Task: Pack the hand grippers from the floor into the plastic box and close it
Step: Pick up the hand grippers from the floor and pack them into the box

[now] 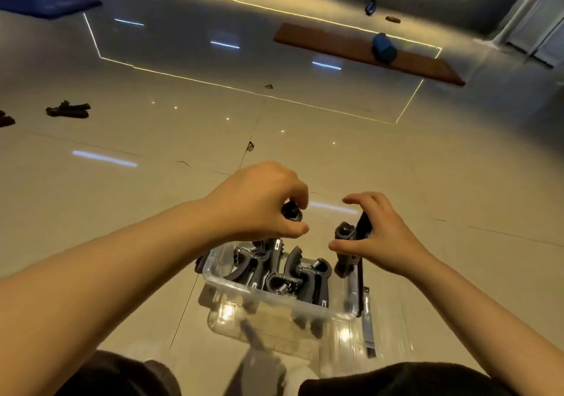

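A clear plastic box stands on the floor in front of me with several black hand grippers inside. My left hand hovers above the box's far left corner, fingers closed around a black hand gripper of which only the round end shows. My right hand is over the box's right side and holds another black hand gripper, upright, with its lower end near the rim. The box's lid appears to lie on the floor beside the box at the right.
Two more black hand grippers lie on the shiny tile floor far left: a near gripper and one gripper at the frame edge. A brown mat with a blue roller lies at the back right. Blue mats are at the back left. My knees frame the bottom.
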